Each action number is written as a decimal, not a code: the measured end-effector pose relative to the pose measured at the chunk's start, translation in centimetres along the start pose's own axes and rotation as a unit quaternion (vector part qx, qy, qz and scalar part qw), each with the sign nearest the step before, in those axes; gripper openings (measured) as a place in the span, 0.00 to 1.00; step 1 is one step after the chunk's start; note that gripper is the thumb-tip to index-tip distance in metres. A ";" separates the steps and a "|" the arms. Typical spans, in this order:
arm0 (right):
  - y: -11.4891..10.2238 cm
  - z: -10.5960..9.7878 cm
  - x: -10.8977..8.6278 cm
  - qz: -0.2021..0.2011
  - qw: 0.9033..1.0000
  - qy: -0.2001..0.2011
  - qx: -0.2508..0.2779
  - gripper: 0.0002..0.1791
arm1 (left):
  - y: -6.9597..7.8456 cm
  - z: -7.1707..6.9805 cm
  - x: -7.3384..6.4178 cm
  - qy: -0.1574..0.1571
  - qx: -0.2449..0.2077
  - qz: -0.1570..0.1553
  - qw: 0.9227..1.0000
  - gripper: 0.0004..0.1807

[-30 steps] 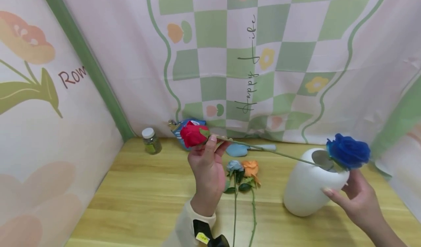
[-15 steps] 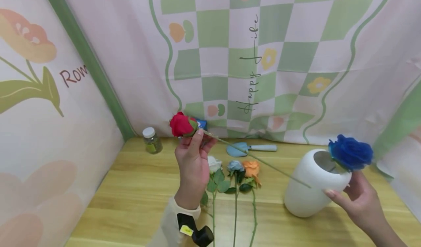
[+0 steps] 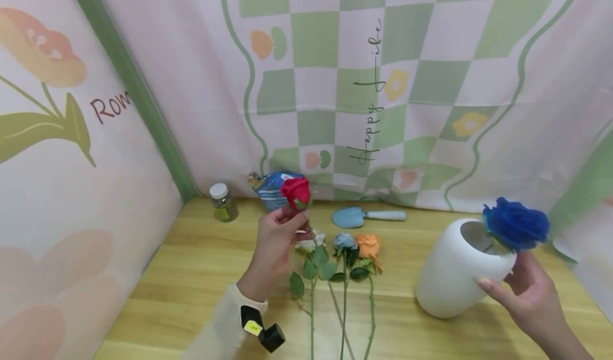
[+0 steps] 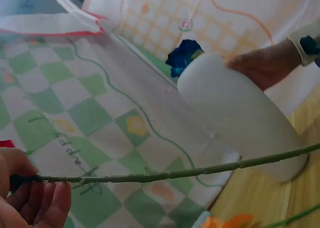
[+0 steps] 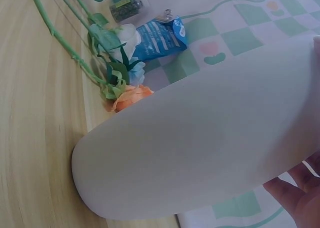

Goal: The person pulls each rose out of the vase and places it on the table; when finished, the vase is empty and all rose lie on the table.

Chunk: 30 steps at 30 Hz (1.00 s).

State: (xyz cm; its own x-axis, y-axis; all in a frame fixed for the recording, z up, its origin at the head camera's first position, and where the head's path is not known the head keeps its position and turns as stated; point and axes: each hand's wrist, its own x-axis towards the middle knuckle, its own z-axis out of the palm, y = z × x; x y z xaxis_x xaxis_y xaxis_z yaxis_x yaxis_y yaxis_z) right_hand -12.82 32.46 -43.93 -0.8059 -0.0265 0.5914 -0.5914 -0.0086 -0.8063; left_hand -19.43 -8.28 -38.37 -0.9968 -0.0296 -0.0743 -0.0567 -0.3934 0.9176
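Just below its bloom, my left hand point(image 3: 273, 243) pinches the stem of a red rose point(image 3: 296, 192), over the back middle of the table. The bloom points up in the head view, and the stem runs down past the flowers lying there. In the left wrist view the long green stem point(image 4: 165, 176) crosses in front of the vase. My right hand point(image 3: 529, 291) holds a white vase point(image 3: 460, 277) by its upper right side, thumb on the front; its other fingers are partly hidden behind. A blue rose point(image 3: 516, 224) stands in the vase, its bloom leaning over the right rim.
A white rose point(image 3: 304, 244), a light blue rose point(image 3: 345, 241) and an orange rose point(image 3: 369, 246) lie in a row on the wooden table point(image 3: 191, 291). Behind them are a blue trowel point(image 3: 348, 218), a blue bag point(image 3: 268, 190) and a white-lidded jar point(image 3: 224, 206).
My left hand has drawn the red rose left, away from the vase mouth, then turned it so the bloom points up and the stem down. The right hand keeps its hold on the vase.
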 end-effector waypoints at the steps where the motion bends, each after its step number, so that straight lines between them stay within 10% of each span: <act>1: 0.0 0.0 0.0 0.003 1.000 -0.002 -0.006 0.47 | -0.2 -0.6 0.3 0.003 0.015 -0.006 1.000 0.03; 15: -0.1 0.1 0.2 -0.001 1.000 -0.008 -0.012 0.47 | -4.4 -7.8 2.7 0.069 0.179 -0.053 0.980 0.07; 30: -0.3 0.1 0.0 0.029 0.999 0.004 -0.031 0.48 | -6.3 -9.2 3.5 0.066 0.207 -0.079 0.973 0.07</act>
State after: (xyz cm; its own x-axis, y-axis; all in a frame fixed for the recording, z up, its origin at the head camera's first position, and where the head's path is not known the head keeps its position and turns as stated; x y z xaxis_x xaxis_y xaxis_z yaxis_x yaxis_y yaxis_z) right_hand -12.68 32.34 -43.66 -0.8385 -0.0178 0.5446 -0.5447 0.0550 -0.8368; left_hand -22.04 -14.39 -48.05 -0.9597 -0.1267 -0.2509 -0.2530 0.0005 0.9675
